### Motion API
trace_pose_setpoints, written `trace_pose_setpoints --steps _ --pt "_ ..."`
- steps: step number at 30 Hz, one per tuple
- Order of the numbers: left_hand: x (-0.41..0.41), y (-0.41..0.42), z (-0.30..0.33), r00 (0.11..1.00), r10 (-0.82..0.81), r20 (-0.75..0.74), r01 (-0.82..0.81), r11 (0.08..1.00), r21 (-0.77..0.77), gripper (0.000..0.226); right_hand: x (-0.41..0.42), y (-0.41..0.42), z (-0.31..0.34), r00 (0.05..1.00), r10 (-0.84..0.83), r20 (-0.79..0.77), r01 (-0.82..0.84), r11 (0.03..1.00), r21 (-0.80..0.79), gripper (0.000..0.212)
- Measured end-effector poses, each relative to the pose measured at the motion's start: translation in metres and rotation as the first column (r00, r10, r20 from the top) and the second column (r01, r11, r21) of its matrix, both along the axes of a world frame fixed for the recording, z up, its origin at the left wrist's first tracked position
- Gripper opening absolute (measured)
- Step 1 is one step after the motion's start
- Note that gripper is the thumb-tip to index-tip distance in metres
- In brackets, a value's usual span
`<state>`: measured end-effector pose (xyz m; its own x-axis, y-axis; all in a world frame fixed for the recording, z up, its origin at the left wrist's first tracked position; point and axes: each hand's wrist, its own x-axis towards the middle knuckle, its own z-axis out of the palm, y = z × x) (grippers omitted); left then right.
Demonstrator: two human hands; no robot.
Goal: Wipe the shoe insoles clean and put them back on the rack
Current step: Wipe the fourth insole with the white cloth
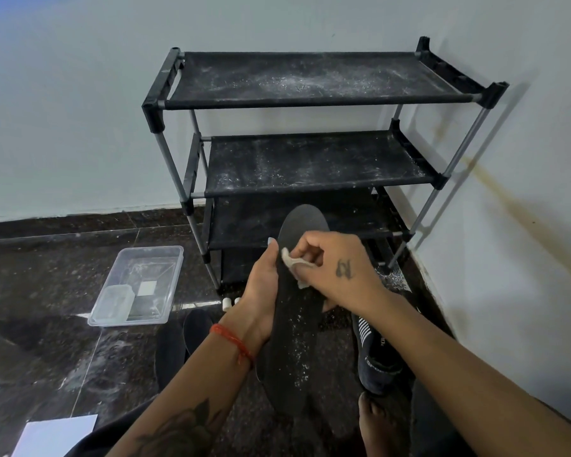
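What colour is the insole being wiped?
Black insole, flecked with white dust; head view.

Pale lettering runs along the dark shoe (378, 361) at lower right — too blurred to read. Nothing else carries legible text.

Clear plastic tub (136, 285) on dark polished floor (47, 291), left of frame. Dark shoe (376, 357) lies near white wall (524, 209). White paper sheet (53, 435) at lower left corner.
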<state>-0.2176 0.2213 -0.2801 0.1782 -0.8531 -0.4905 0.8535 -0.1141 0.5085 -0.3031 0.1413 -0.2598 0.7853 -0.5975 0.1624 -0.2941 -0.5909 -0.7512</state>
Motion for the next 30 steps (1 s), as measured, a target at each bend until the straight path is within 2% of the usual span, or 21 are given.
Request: trace_pose_setpoints --steps 4,6,8,10,11,12,13,16,18,20,22,24,26,28,29,30 --pt "-0.003 -0.001 -0.001 0.999 -0.026 0.030 0.025 0.999 0.036 0.066 -0.011 -0.031 -0.004 0.965 -0.224 -0.139 0.171 0.933 -0.315 0.006" --pt "-0.002 -0.002 -0.001 0.999 -0.009 0.041 0.006 0.998 0.061 0.067 -0.016 -0.041 -0.002 0.946 -0.310 -0.090 0.263 0.902 -0.342 0.008" --pt "-0.001 -0.002 -0.002 0.999 0.015 0.048 -0.018 0.997 0.075 0.067 -0.017 -0.039 0.004 0.960 -0.278 0.030 0.278 0.935 -0.220 0.007" --pt "0.000 -0.001 -0.001 0.998 0.031 0.059 -0.035 0.997 0.065 0.067 -0.012 -0.022 0.012 0.987 -0.150 0.049 0.147 0.987 0.067 0.009" --pt "0.000 0.000 -0.001 0.997 0.045 0.062 -0.048 0.998 0.050 0.067 -0.009 -0.010 0.014 0.997 -0.069 0.031 0.061 0.976 0.210 0.011" --pt "0.001 0.000 -0.002 0.996 0.064 0.069 -0.067 0.997 0.044 0.069 -0.005 0.001 0.012 1.000 0.003 0.019 -0.008 0.960 0.281 0.011" --pt "0.001 0.000 -0.002 0.993 0.090 0.077 -0.094 0.995 0.046 0.071 -0.002 0.010 0.009 0.999 0.048 0.024 -0.053 0.961 0.273 0.010" --pt "0.002 0.000 -0.004 0.991 0.106 0.078 -0.110 0.993 0.041 0.065 0.003 0.018 -0.001 0.996 0.058 0.065 -0.062 0.996 0.071 0.005" --pt "0.000 0.001 -0.003 0.992 0.074 0.104 -0.079 0.996 0.049 0.057 0.001 0.008 -0.004 0.999 0.038 0.011 -0.037 0.997 -0.073 0.004" --pt "-0.002 0.001 -0.001 0.987 0.057 0.150 -0.067 0.996 0.063 0.055 -0.004 -0.008 -0.006 0.995 -0.039 -0.092 0.020 0.980 -0.196 0.005" --pt "-0.003 0.001 0.001 0.993 0.026 0.118 -0.033 0.998 0.056 0.058 -0.011 -0.027 -0.008 0.971 -0.171 -0.169 0.116 0.949 -0.293 0.004" --pt "-0.003 0.000 0.002 0.996 0.019 0.090 -0.025 0.998 0.065 0.064 -0.016 -0.040 -0.006 0.949 -0.282 -0.142 0.221 0.915 -0.337 0.004" --pt "-0.002 -0.001 0.001 0.997 0.029 0.075 -0.035 0.996 0.084 0.066 -0.016 -0.038 -0.001 0.967 -0.252 -0.020 0.242 0.945 -0.220 0.004" --pt "-0.001 -0.001 0.001 0.997 0.042 0.067 -0.047 0.996 0.075 0.068 -0.010 -0.020 0.005 0.993 -0.105 0.047 0.104 0.994 0.024 0.007" --pt "-0.002 -0.001 0.001 0.996 0.051 0.074 -0.056 0.996 0.073 0.069 -0.006 -0.008 0.006 0.998 -0.030 0.046 0.025 0.994 0.110 0.008" --pt "-0.001 -0.002 -0.001 0.994 0.064 0.090 -0.072 0.994 0.086 0.068 -0.002 0.002 0.005 0.998 0.029 0.050 -0.035 0.991 0.130 0.008"
